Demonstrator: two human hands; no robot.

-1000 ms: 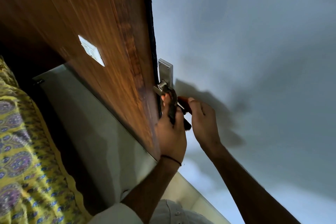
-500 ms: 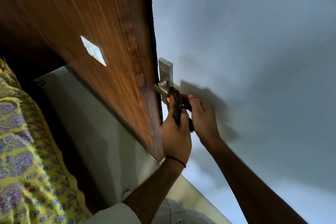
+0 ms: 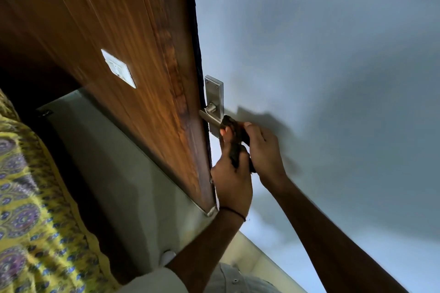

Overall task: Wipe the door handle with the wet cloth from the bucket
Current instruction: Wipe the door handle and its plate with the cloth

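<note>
A steel lever handle [image 3: 209, 117] juts from a metal backplate [image 3: 214, 95] at the edge of the wooden door [image 3: 114, 31]. A dark wet cloth [image 3: 234, 137] is wrapped over the outer end of the lever. My left hand [image 3: 232, 178] grips the cloth from below, thumb up against the lever. My right hand [image 3: 264, 150] pinches the same cloth from the right side. The lever's tip is hidden under the cloth. No bucket is in view.
A pale grey wall [image 3: 321, 66] fills the right side behind the handle. A white switch plate [image 3: 118, 68] sits on the wooden surface. A yellow patterned fabric [image 3: 26, 197] hangs at the lower left. Light floor [image 3: 123, 173] lies below the door.
Both hands with the cloth have slid a little up along the lever toward the backplate, and the right hand has closed in tighter against the left.
</note>
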